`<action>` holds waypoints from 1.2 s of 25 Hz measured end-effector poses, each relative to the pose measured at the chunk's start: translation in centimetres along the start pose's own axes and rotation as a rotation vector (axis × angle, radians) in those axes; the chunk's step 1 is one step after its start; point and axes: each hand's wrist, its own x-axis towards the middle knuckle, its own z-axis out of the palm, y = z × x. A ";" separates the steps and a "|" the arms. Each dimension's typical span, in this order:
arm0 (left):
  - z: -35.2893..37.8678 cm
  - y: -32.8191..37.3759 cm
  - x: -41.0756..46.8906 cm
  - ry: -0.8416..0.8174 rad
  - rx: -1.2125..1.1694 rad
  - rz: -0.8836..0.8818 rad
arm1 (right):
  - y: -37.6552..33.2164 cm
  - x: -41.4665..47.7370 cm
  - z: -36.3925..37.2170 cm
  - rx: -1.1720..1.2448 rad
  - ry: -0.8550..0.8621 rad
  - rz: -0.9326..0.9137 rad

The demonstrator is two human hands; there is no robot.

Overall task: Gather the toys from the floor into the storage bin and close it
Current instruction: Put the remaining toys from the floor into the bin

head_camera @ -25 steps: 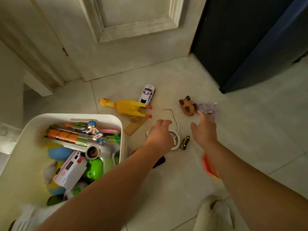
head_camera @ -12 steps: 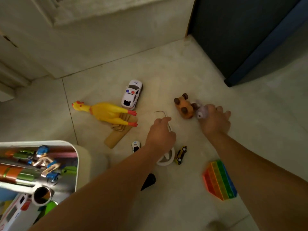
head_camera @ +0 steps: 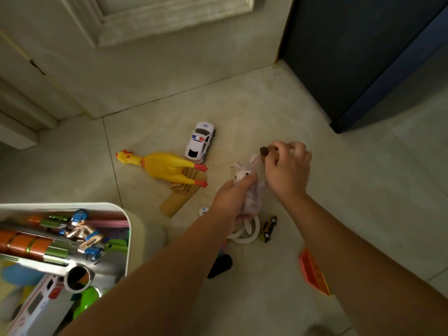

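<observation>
Plush rabbit (head_camera: 253, 200), soft, light and easily squashed by the look of it, is gripped round its middle, the sensible place to hold it, by the left hand (head_camera: 230, 202) just above the floor (head_camera: 266, 100). Its long axis runs away from the person, with head and ears pointing toward the door (head_camera: 145, 20). The right hand (head_camera: 288, 173) pinches a small brown toy (head_camera: 266, 151) just beside it. The open, part-filled storage bin (head_camera: 128, 229) stands to the left.
</observation>
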 end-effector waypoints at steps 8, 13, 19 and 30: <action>-0.1 -0.5 -0.5 0.135 0.073 0.022 | 1.6 1.8 1.8 0.088 -0.289 0.074; 0.1 1.8 -4.0 0.078 0.008 0.145 | -1.6 -0.6 -2.2 0.948 -0.374 0.491; -3.2 3.2 -12.0 0.020 -0.027 0.387 | -6.5 -8.0 -6.8 1.500 -0.760 0.543; -19.2 4.3 -29.3 -0.078 -0.116 0.520 | -22.0 -22.4 -10.6 1.371 -0.967 0.340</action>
